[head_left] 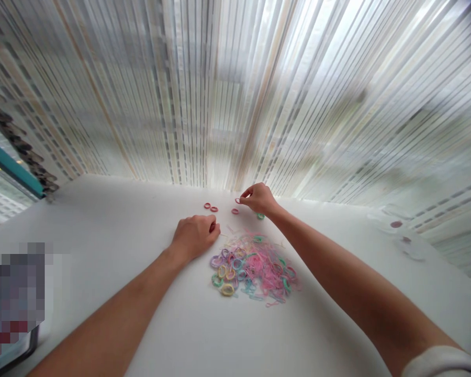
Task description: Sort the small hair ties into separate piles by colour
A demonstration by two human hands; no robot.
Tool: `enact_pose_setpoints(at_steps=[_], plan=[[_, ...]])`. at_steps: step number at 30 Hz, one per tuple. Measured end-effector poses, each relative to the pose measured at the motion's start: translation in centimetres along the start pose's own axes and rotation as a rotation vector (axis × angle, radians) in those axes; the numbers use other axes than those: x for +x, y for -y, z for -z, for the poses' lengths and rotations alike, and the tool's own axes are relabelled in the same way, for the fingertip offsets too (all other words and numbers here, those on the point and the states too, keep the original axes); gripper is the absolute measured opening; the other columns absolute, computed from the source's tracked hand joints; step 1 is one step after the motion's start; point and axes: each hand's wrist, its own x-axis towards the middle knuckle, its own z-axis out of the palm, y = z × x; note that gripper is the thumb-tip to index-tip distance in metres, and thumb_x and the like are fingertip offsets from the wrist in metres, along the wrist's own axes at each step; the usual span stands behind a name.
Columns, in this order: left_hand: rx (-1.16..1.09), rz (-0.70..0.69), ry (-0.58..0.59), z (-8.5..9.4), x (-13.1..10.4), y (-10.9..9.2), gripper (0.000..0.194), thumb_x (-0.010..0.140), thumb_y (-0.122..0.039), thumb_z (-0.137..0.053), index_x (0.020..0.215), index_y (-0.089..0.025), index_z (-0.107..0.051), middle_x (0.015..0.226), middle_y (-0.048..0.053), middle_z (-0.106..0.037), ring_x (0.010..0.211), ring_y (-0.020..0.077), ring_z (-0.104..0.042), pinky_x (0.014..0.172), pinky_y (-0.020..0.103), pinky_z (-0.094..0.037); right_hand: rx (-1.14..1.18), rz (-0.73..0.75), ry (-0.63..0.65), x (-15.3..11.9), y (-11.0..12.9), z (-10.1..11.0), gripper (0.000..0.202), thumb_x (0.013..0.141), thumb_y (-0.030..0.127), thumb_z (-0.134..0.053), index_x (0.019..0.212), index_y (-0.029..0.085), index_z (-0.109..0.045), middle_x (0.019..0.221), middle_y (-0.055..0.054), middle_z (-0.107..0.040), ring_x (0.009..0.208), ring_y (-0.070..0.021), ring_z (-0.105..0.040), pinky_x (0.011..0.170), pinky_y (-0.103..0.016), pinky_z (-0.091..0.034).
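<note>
A heap of small coloured hair ties and thin bands [255, 267] lies on the white surface, in pink, yellow, purple, green and blue. My right hand [258, 198] pinches a pink ring [237, 200] beyond the heap. Just below that ring rests another pink ring [235, 211]. Two red rings [211, 207] lie side by side farther left, past my left hand [196, 234]. That hand rests on the surface at the heap's upper left, fingers curled; whether they hold anything is hidden. A green ring [260, 215] sits under my right wrist.
A striped sheer curtain [227, 104] hangs along the far edge of the white table [102, 225]. At the lower left is a blurred-out object with a dark edge [15, 303]. Clear plastic pieces [408, 241] lie at the right.
</note>
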Motion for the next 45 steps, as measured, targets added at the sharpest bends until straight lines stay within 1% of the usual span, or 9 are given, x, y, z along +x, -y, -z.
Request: enact_pose_setpoints(at_steps=[6,12,18,26,30,33,37,42,45], plan=[[0.001,-0.002,0.000,0.0,0.0,0.0,0.036,0.094,-0.044,-0.039,0.082,-0.023,-0.066,0.083,0.009,-0.074,0.078,0.0253,-0.069,0.068,0.035,-0.042,-0.022,-0.015,0.069,0.6,-0.1,-1.0,0.022,0.067,0.035,-0.082,0.076,0.015,-0.082,0.058,-0.003,-0.065,0.062,-0.0159,-0.060,0.058,-0.027,-0.043],[0.007,-0.007,-0.008,-0.1,0.0,0.0,0.036,0.094,-0.044,-0.039,0.083,-0.023,-0.067,0.082,0.009,-0.074,0.078,0.0259,-0.069,0.067,0.036,-0.043,-0.035,-0.018,0.098,0.5,-0.3,-1.1,0.016,0.068,0.028,-0.079,0.076,0.015,-0.082,0.061,-0.004,-0.066,0.062,-0.0157,-0.061,0.058,-0.027,-0.043],[0.006,-0.002,-0.006,-0.2,0.0,0.0,0.036,0.094,-0.044,-0.039,0.083,-0.023,-0.067,0.082,0.008,-0.073,0.078,0.0256,-0.069,0.069,0.035,-0.043,-0.045,-0.004,0.123,0.3,-0.2,-1.0,0.015,0.071,0.028,-0.074,0.075,0.015,-0.081,0.063,-0.006,-0.067,0.064,-0.0164,-0.061,0.058,-0.027,-0.042],[0.005,-0.001,-0.006,-0.2,0.1,0.0,0.037,0.094,-0.044,-0.039,0.082,-0.023,-0.067,0.081,0.009,-0.073,0.077,0.0256,-0.068,0.069,0.035,-0.042,-0.023,0.006,0.098,0.2,-0.4,-0.6,0.020,0.074,0.029,-0.067,0.081,0.016,-0.082,0.073,-0.007,-0.071,0.074,-0.0191,-0.064,0.062,-0.028,-0.043],[0.000,-0.009,-0.011,-0.3,0.1,0.2,0.036,0.094,-0.044,-0.039,0.081,-0.023,-0.065,0.080,0.008,-0.072,0.076,0.0245,-0.067,0.066,0.034,-0.040,0.005,0.005,0.075,0.0,-0.7,-0.2,0.022,0.075,0.031,-0.068,0.083,0.016,-0.081,0.073,-0.007,-0.071,0.072,-0.0188,-0.064,0.063,-0.028,-0.044],[0.008,-0.016,-0.030,-0.6,0.1,0.4,0.036,0.094,-0.045,-0.039,0.080,-0.023,-0.063,0.078,0.007,-0.071,0.074,0.0248,-0.067,0.064,0.034,-0.038,0.021,0.012,0.059,-0.6,-1.1,1.0,0.024,0.075,0.034,-0.068,0.084,0.015,-0.081,0.070,-0.005,-0.070,0.068,-0.0171,-0.062,0.062,-0.028,-0.043],[0.018,-0.013,-0.048,-0.9,0.2,0.5,0.035,0.093,-0.045,-0.039,0.078,-0.023,-0.062,0.076,0.006,-0.071,0.072,0.0245,-0.066,0.062,0.033,-0.036,0.043,0.009,0.042,-2.7,-2.2,4.2,0.029,0.078,0.038,-0.066,0.086,0.015,-0.081,0.066,-0.004,-0.068,0.059,-0.0147,-0.057,0.056,-0.027,-0.040],[0.014,-0.015,-0.051,-0.7,0.3,0.4,0.034,0.092,-0.045,-0.040,0.076,-0.024,-0.061,0.075,0.005,-0.071,0.072,0.0245,-0.066,0.060,0.033,-0.033,0.165,-0.022,-0.019,-7.0,-4.0,9.2,0.031,0.078,0.041,-0.069,0.087,0.014,-0.080,0.070,-0.005,-0.069,0.060,-0.0140,-0.055,0.052,-0.026,-0.037],[0.033,-0.011,-0.053,-0.5,0.4,0.5,0.035,0.092,-0.046,-0.039,0.077,-0.024,-0.061,0.077,0.006,-0.072,0.073,0.0255,-0.066,0.061,0.033,-0.033,0.255,-0.060,-0.073,-9.9,-4.7,11.5,0.031,0.076,0.042,-0.071,0.088,0.014,-0.080,0.070,-0.005,-0.068,0.058,-0.0122,-0.049,0.051,-0.026,-0.034]])
